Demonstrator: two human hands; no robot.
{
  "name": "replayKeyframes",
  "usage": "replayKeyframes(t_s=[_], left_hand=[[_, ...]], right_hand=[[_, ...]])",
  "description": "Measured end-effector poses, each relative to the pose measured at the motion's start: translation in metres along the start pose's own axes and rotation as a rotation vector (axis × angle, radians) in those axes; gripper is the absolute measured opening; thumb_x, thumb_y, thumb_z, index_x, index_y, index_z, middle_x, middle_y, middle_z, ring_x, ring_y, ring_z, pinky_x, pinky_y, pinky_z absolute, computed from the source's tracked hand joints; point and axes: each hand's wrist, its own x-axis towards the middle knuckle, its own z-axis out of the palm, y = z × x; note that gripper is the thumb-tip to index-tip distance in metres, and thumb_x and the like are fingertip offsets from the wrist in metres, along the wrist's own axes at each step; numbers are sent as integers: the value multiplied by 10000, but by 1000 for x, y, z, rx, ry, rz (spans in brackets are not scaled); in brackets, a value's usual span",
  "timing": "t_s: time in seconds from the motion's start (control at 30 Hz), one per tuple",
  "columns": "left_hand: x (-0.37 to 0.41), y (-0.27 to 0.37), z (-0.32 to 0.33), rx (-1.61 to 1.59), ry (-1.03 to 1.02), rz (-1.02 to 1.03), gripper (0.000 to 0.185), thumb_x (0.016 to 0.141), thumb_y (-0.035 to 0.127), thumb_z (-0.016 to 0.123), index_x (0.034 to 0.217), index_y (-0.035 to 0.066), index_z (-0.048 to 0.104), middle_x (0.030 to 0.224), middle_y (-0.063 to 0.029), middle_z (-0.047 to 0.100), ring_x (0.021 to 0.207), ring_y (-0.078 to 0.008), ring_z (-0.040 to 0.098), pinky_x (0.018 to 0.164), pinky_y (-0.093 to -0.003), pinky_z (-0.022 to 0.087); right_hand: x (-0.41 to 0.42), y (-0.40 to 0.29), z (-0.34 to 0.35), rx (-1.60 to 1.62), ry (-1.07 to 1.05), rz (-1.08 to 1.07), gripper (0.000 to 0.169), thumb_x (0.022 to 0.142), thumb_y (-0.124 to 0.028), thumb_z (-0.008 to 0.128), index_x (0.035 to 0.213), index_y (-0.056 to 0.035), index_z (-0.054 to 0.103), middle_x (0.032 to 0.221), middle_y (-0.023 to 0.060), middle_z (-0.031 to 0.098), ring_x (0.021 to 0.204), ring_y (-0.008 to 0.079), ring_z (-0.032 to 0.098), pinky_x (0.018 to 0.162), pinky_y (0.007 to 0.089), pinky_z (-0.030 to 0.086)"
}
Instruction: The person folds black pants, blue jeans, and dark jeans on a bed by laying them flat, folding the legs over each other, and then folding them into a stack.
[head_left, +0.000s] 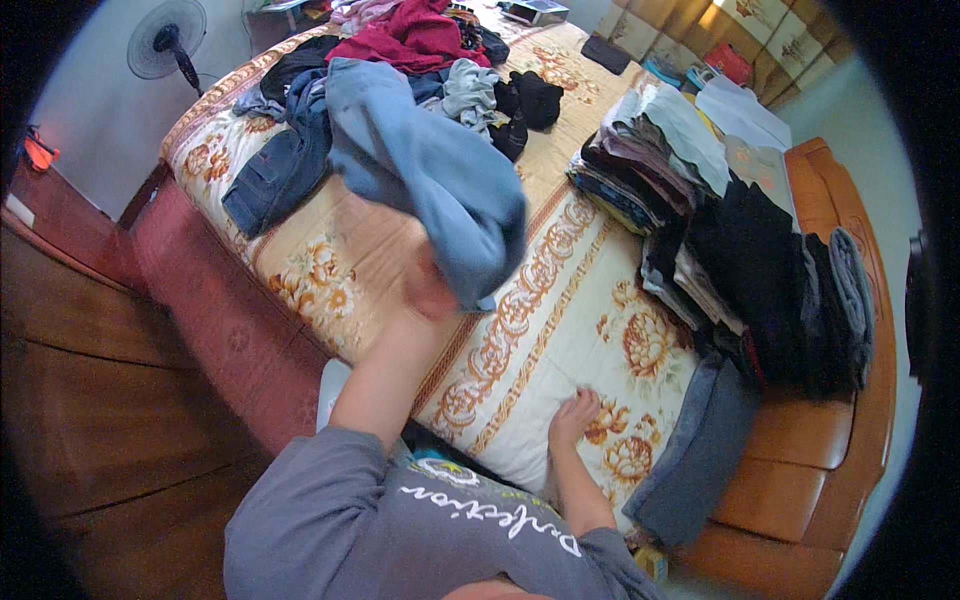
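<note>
My left hand (431, 289), blurred, grips the end of a light blue garment (442, 180), perhaps trousers. The cloth hangs above the bed and stretches back to the clothes pile, hiding part of it. My right hand (576, 416) lies on the floral bedspread (517, 360) with nothing in it. Dark blue jeans (277, 180) lie left of the held garment. Behind it are a crimson garment (409, 37), a pale grey garment (470, 94) and a crumpled black one (536, 100).
Stacks of folded clothes (652, 150) and folded black garments (742, 255) line the wooden headboard (862, 300) at right. A folded grey-blue cloth (694, 457) sits nearer me. An electric fan (166, 37) stands beyond the bed at left. Checked curtains (750, 37) hang at the far right.
</note>
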Motion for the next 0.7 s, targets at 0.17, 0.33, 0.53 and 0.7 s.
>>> replayKeyframes(t_s=[0.17, 0.33, 0.53, 0.7], left_hand=[[-93, -117, -25, 269, -86, -640, 427, 693, -9, 648, 1112, 46, 580, 1123, -66, 581, 1063, -230, 528, 930, -374, 401], [-141, -142, 16, 182, -125, -1132, 507, 686, 47, 677, 1175, 27, 545, 1158, -62, 569, 1084, -214, 501, 977, -342, 342], [-158, -81, 111, 1174, -243, -1380, 322, 780, 175, 633, 1053, 6, 606, 1038, -53, 612, 983, -162, 538, 880, -299, 399], [-128, 12, 64, 1087, -7, -1089, 369, 832, 351, 592, 965, 8, 621, 738, -70, 611, 766, -168, 601, 754, -271, 475]], right_hand=[[30, -78, -50, 1517, -129, 662, 302, 922, -295, 469, 1123, -69, 487, 1051, 84, 557, 921, 191, 557, 802, 339, 470], [13, -125, -99, 1599, -865, 678, 446, 864, -346, 560, 1185, -50, 471, 1085, 97, 573, 939, 183, 573, 809, 322, 471], [-2, -113, -139, 1223, -770, 707, 431, 836, -313, 602, 1150, -35, 500, 1045, 87, 590, 875, 179, 591, 769, 314, 481], [-22, -119, -174, 1052, -482, 335, 197, 835, -199, 612, 895, -13, 586, 767, -3, 595, 686, 73, 531, 604, 246, 442]])
